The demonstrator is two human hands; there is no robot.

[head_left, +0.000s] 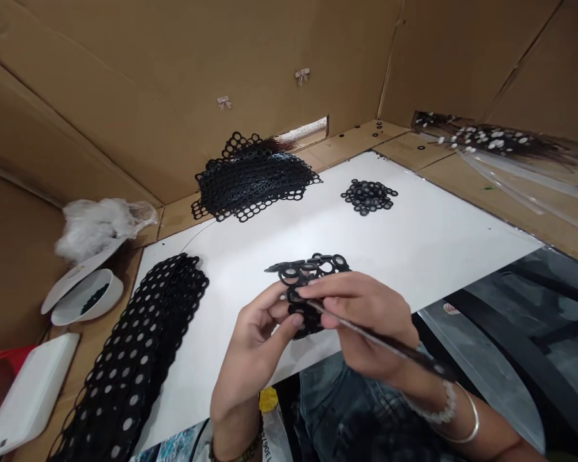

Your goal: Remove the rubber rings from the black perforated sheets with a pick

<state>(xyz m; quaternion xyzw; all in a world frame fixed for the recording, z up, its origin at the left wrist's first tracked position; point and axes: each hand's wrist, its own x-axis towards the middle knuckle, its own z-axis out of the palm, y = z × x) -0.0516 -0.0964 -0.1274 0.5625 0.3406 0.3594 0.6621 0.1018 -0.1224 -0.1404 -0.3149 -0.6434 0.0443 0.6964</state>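
My left hand (255, 346) pinches a small piece of black linked rings (308, 321) between thumb and fingers, just above the white board. In my right hand (376, 321) is a long, thin dark tool that looks like tweezers (390, 343). Its tip end lies at the rings, and its wide end points back over my right wrist. The right fingertips are closed around the tool and touch or nearly touch the piece. Part of the ring piece is hidden behind my fingers.
A long black ring mesh (135, 346) lies at left. Stacked black ring sheets (255, 183) sit at the back, a loose ring heap (368, 195) further right. White bowl (108, 301), plastic bag (106, 221) and white phone-like slab (33, 398) stand left. Cardboard walls (197, 58) enclose the white board (443, 224).
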